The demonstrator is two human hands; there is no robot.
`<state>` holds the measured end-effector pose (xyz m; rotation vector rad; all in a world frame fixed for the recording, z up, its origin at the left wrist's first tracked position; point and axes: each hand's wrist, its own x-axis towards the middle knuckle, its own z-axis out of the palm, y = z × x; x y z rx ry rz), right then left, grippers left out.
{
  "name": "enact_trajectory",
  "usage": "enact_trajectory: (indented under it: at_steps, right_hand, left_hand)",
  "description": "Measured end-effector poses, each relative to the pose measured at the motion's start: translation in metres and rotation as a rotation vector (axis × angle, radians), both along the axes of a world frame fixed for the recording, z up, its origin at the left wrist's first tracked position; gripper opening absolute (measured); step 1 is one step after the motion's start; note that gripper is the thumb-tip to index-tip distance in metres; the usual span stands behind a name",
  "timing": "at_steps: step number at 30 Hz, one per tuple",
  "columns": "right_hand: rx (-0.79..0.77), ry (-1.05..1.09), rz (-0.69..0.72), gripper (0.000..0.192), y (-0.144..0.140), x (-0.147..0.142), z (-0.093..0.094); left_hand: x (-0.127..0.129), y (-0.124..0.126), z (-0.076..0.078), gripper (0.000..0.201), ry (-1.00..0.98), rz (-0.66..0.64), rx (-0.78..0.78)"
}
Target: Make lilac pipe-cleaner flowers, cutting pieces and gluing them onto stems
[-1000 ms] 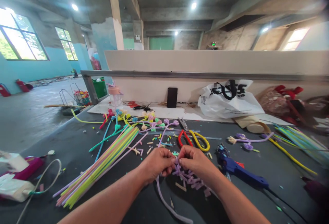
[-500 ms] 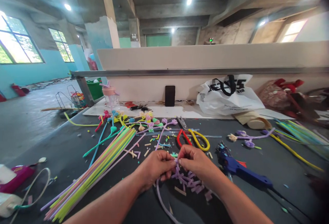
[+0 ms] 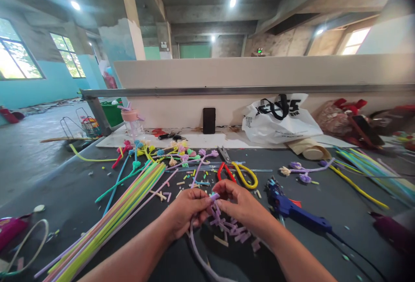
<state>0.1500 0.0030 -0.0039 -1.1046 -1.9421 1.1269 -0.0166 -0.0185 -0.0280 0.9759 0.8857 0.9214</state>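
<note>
Two bare hands meet near the middle of the dark table (image 3: 81,195). The left hand (image 3: 186,210) and the right hand (image 3: 241,204) both pinch the end of a lilac pipe cleaner (image 3: 197,251) between fingertips, fingers curled tight around it; its tail loops down toward the near edge. Just under the hands lies a scatter of short lilac pieces (image 3: 235,230). To the right rests a blue glue gun (image 3: 292,210). To the left, a long bundle of pastel pipe cleaners (image 3: 123,206) runs diagonally. Farther off sit scissors with red and yellow handles (image 3: 238,172), then small pipe-cleaner flowers (image 3: 181,152). Against the far board stand a black phone (image 3: 209,120) and a white plastic bag (image 3: 280,120).
</note>
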Motion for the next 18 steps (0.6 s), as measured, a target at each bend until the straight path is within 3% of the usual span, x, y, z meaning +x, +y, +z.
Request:
enact_trajectory:
  at_steps: [9, 18]
  right_hand:
    - [0.079, 0.063, 0.007, 0.027, -0.0017, 0.0049, 0.0008]
    - [0.098, 0.034, 0.065, 0.022, -0.0029, 0.0051, 0.0003]
  left_hand:
    - [-0.0041, 0.0021, -0.008, 0.022, -0.151, -0.102, -0.13]
    - [-0.0032, -0.0017, -0.005, 0.018, -0.15, -0.111, -0.093]
